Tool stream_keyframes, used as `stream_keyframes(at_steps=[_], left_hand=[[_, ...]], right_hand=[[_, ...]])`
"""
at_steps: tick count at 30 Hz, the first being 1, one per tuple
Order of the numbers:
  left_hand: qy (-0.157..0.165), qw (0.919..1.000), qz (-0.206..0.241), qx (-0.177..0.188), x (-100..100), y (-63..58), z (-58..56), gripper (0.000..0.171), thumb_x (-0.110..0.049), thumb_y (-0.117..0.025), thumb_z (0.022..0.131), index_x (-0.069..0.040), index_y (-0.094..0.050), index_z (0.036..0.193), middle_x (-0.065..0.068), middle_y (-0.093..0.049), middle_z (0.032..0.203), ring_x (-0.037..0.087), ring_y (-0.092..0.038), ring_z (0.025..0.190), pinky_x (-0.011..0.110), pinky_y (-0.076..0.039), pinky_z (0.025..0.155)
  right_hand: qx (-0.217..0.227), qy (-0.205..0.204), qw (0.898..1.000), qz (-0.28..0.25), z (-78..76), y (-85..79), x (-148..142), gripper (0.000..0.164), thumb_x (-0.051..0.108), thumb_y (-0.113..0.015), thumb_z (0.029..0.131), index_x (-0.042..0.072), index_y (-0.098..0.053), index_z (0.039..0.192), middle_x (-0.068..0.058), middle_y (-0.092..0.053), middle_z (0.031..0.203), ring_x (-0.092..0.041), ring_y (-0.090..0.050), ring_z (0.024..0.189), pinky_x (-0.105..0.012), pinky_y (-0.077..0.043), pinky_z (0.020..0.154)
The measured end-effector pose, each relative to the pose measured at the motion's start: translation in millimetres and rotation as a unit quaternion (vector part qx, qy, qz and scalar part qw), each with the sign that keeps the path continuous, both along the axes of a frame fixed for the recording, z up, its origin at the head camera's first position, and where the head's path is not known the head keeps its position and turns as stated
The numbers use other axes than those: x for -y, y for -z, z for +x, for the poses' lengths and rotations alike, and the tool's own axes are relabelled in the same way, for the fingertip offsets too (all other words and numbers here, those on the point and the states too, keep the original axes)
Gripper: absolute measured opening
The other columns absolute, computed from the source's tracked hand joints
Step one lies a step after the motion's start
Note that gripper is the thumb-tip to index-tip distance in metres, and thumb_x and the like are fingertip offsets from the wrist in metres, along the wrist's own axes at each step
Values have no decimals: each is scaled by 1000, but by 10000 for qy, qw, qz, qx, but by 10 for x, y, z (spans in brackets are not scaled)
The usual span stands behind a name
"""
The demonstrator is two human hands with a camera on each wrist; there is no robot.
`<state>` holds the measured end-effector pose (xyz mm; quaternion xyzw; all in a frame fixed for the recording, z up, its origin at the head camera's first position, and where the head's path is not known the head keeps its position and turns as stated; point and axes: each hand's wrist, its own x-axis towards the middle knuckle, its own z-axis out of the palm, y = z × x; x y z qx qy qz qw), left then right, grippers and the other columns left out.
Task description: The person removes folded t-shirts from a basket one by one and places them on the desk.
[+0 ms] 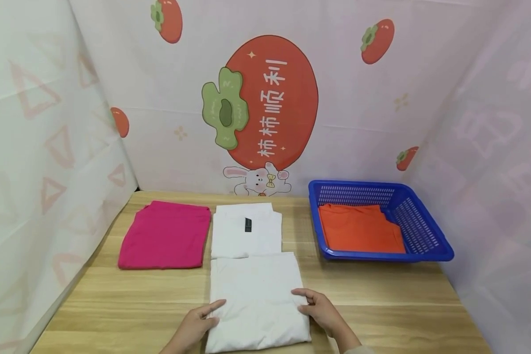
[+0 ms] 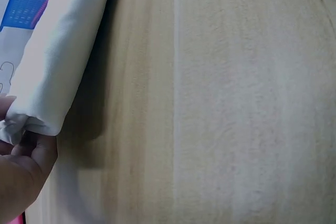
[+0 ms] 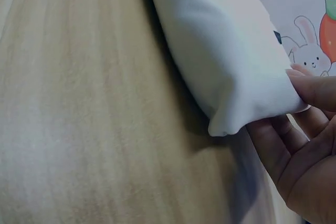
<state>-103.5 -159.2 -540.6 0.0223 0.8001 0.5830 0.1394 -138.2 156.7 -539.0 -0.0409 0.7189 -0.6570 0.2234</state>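
Two-handed grasp of a folded white garment (image 1: 257,305). Clock positions were read from the head view, with this garment as the centre of the dial and twelve o'clock away from the person. The garment lay at the near part of the worktop (image 1: 389,300); whether its underside was fully lifted could not be told. The left hand (image 1: 193,325) gripped its edge near nine o'clock, and the right hand (image 1: 324,314) pinched the opposite edge near three o'clock. In both wrist views the thumb lay above the cloth and fingers lay beneath it. The six o'clock edge formed a thick, rounded fold with a loose corner.

Surroundings: at twelve o'clock, a second white garment (image 1: 230,236) with a black label (image 1: 248,224), its near edge meeting the first; at ten o'clock, a folded pink garment (image 1: 165,236); at two o'clock, a blue basket (image 1: 389,256) containing a folded orange garment (image 1: 358,228).

Handling (inferred): the cloth was probably light, soft and limp, not fragile, but prone to sag or unfold. Support from below at three and nine o'clock, with thumbs pressing the layers together, suited it best; a single-corner hold would likely have loosened the folds.
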Motion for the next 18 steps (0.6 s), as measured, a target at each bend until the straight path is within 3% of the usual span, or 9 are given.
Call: stream_keyframes(at_steps=[7, 14, 18], left_hand=[[-149, 9981, -370, 465, 11, 56, 1, 39, -11, -59, 77, -3, -55, 115, 22, -47, 119, 41, -36, 112, 48, -34, 86], [30, 9955, 491, 814, 44, 134, -7, 41, -7, -56, 79, 6, -49, 117, 30, -43, 117, 29, -52, 94, 37, -47, 69], [-26, 9959, 421, 803, 20, 156, -22, 41, -9, -57, 79, 6, -50, 116, 29, -45, 117, 29, -51, 96, 37, -47, 72]], right_hand=[[497, 94, 9978, -433, 18, 121, -37, 41, -3, -54, 80, -11, -43, 119, -14, -59, 95, -23, -58, 78, -37, -49, 63], [773, 164, 9950, -613, 8, 176, -45, 42, 1, -56, 81, -9, -44, 119, -9, -59, 92, -23, -59, 75, -37, -49, 58], [730, 144, 9951, -658, -12, 170, -77, 42, 3, -56, 81, -10, -44, 119, -10, -59, 93, -23, -60, 75, -37, -49, 58]])
